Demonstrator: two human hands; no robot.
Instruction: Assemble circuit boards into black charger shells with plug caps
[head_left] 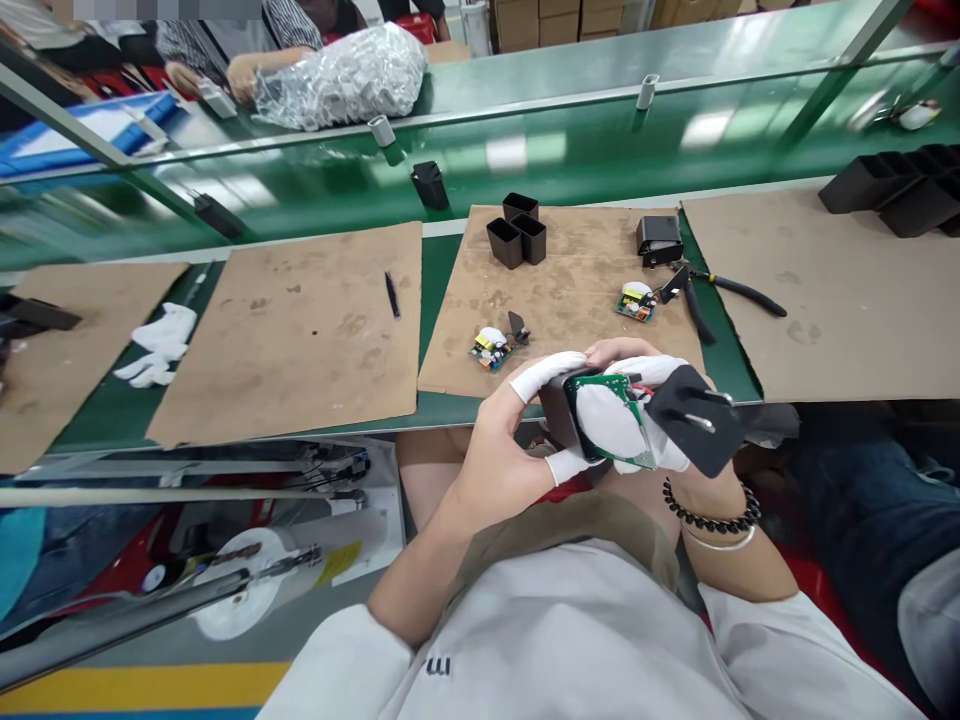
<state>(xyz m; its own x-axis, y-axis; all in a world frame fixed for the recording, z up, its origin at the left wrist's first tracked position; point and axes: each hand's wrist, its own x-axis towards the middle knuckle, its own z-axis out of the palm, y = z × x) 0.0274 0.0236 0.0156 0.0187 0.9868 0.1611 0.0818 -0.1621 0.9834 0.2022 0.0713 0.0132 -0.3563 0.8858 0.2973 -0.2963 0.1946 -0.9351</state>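
Observation:
My left hand [499, 450], with white finger cots on thumb and finger, grips a black plastic case [556, 412] above the table's front edge. My right hand [661, 370], also in white finger cots, is closed around a green circuit board [636, 388] with a large white pad [609, 420]. One end of the board is at the mouth of the case, partly inside it. Off the other end hangs a black plug cover [686, 425] with metal prongs, joined by wires. Part of the right hand is hidden behind the board and cover.
On the cardboard lie two small circuit boards [491, 348] [636, 302], three upright black cases [517, 238], another black case [660, 240] and cutting pliers [739, 292]. A pen [392, 295] and white gloves [161, 345] are leftward. Behind runs a green conveyor belt [585, 145] carrying a black case [429, 185].

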